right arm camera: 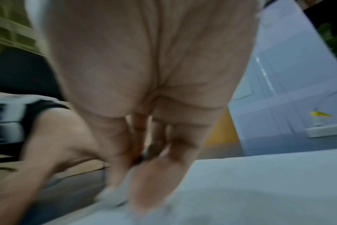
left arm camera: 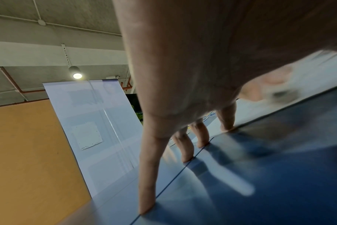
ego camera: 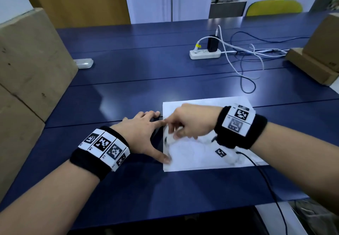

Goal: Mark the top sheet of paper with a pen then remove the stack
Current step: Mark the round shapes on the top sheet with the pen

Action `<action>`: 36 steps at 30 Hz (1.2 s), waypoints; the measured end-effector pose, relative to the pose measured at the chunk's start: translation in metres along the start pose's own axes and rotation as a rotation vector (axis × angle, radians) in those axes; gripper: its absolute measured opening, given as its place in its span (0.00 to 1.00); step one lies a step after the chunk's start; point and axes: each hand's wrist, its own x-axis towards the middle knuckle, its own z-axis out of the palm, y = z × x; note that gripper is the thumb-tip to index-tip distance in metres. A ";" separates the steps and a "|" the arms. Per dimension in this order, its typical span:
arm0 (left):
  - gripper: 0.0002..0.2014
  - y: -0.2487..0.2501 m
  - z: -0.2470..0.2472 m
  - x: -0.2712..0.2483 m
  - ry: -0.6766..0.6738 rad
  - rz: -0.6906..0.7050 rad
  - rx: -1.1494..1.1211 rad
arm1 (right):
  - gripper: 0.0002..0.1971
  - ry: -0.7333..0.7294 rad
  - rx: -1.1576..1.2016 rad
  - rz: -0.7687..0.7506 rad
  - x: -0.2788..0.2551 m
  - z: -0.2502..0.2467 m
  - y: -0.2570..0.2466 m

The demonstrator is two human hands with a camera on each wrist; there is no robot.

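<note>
A stack of white paper [ego camera: 205, 155] lies on the blue table [ego camera: 128, 91], near its front edge. My left hand [ego camera: 159, 141] is spread flat beside the stack's left edge, fingertips [left arm camera: 187, 159] pressing on the table and the thumb on the paper's near-left corner. My right hand [ego camera: 172, 133] hovers low over the left part of the top sheet, its fingers curled round a white pen [ego camera: 169, 139], which is blurred. In the right wrist view the curled fingers [right arm camera: 144, 182] come down onto the paper [right arm camera: 260, 182]. No mark on the sheet can be made out.
A white power strip [ego camera: 204, 54] with a black charger and loose cables [ego camera: 244, 69] lies at the back right. Cardboard boxes stand at the left [ego camera: 31, 60] and right [ego camera: 322, 51]. A small white case [ego camera: 83, 63] sits by the left box. A black cable [ego camera: 266, 176] trails from my right wrist.
</note>
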 end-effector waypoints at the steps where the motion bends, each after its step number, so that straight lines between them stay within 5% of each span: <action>1: 0.64 0.000 -0.001 0.000 -0.009 0.000 -0.009 | 0.04 0.053 -0.029 0.034 0.003 -0.005 0.003; 5: 0.64 0.000 -0.002 -0.001 -0.018 -0.003 -0.015 | 0.03 0.103 -0.087 0.054 0.003 -0.007 0.006; 10: 0.64 0.000 0.000 0.001 0.000 0.008 -0.014 | 0.06 -0.118 0.096 -0.057 -0.011 0.008 -0.009; 18: 0.64 0.000 -0.003 0.000 -0.021 0.002 -0.039 | 0.06 0.125 -0.122 0.081 0.003 -0.007 0.005; 23: 0.63 0.002 -0.004 0.001 -0.016 0.002 -0.033 | 0.05 0.021 -0.095 -0.091 -0.010 0.007 -0.008; 26: 0.65 0.002 -0.004 0.003 -0.022 -0.002 -0.028 | 0.03 -0.071 -0.006 -0.047 -0.009 0.001 -0.006; 30: 0.67 0.001 -0.005 0.003 -0.037 -0.004 -0.051 | 0.02 0.029 -0.044 0.116 0.001 -0.012 0.007; 36: 0.69 0.000 -0.001 0.005 -0.028 0.005 -0.077 | 0.03 -0.159 0.022 -0.050 -0.013 0.009 -0.008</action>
